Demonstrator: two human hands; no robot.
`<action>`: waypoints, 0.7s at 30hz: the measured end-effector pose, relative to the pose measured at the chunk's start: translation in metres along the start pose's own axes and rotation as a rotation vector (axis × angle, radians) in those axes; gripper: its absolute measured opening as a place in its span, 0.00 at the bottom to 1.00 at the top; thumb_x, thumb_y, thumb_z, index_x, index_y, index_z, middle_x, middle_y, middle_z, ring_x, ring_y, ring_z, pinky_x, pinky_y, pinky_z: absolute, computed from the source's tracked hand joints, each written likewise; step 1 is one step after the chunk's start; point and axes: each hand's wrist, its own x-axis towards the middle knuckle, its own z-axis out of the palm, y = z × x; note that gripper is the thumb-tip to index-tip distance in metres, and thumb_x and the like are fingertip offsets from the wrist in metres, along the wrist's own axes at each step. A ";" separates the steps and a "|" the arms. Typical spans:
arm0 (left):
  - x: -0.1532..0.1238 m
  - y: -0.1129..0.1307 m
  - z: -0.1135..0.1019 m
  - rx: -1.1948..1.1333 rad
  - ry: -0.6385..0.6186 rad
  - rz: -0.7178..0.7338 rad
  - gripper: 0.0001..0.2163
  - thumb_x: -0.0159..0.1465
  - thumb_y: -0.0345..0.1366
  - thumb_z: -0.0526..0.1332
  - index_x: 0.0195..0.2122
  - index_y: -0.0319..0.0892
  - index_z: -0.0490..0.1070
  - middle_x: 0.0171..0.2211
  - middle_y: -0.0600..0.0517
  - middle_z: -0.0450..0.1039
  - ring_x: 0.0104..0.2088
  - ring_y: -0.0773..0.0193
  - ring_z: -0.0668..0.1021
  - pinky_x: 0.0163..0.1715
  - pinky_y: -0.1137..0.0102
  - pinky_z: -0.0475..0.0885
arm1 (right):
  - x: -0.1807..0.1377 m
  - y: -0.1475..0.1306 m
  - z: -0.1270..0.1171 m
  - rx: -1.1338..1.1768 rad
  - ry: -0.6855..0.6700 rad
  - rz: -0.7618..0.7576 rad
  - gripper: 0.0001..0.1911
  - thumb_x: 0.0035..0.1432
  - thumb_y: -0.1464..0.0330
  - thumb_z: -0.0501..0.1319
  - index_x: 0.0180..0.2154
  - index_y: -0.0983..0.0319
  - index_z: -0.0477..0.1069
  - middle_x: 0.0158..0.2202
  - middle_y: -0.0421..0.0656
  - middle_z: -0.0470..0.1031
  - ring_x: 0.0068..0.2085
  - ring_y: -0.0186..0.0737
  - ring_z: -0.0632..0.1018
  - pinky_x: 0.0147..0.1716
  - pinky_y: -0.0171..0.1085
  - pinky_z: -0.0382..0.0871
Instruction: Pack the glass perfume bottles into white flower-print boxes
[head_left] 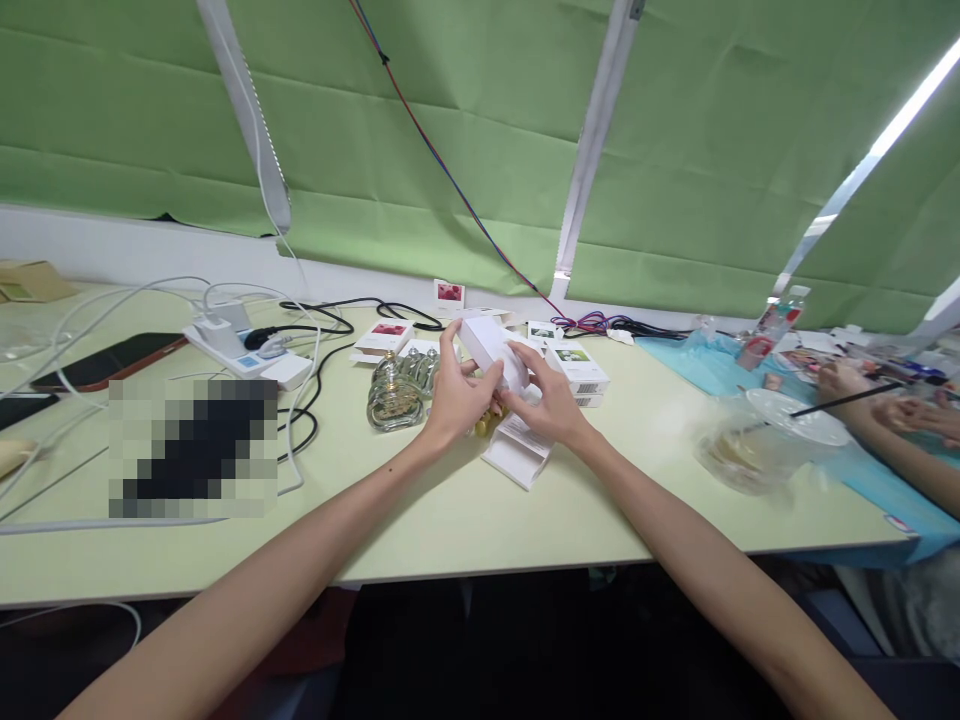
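Observation:
A small white box (pixel 482 338) is held tilted above the table, between my two hands. My left hand (pixel 459 398) closes around its left side, thumb across the front. On the lower right of the same box are the closed fingers of my right hand (pixel 549 396). Just beneath the hands lies an open white carton (pixel 517 462), and a gold-coloured item (pixel 484 424) shows partly beside it. Clear glass bottles (pixel 394 405) with a greenish tint stand left of my left hand. Behind my right hand are stacked white cartons (pixel 579 372) with a green picture.
White cartons with red pictures (pixel 386 335) lie behind the bottles. A power strip (pixel 247 345) with tangled cables is at left, near a dark tablet-like device (pixel 112 360). At right stand a plastic cup (pixel 739 450) with a straw and a bottle (pixel 780 312); another person's hands (pixel 915 412) work there.

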 end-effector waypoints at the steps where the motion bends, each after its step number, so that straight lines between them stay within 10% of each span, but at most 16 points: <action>1: 0.000 0.000 0.000 0.004 -0.001 -0.002 0.40 0.60 0.41 0.66 0.68 0.48 0.43 0.40 0.45 0.80 0.17 0.66 0.78 0.18 0.72 0.75 | 0.000 0.000 0.000 -0.001 -0.001 0.002 0.34 0.58 0.65 0.62 0.65 0.59 0.60 0.65 0.50 0.66 0.64 0.52 0.69 0.61 0.52 0.68; 21: 0.000 0.000 0.000 0.061 0.016 0.009 0.39 0.60 0.37 0.64 0.68 0.45 0.42 0.34 0.49 0.79 0.16 0.67 0.76 0.18 0.74 0.73 | 0.002 0.003 0.000 -0.028 -0.002 -0.031 0.36 0.57 0.63 0.64 0.65 0.58 0.60 0.65 0.51 0.67 0.64 0.53 0.69 0.62 0.54 0.66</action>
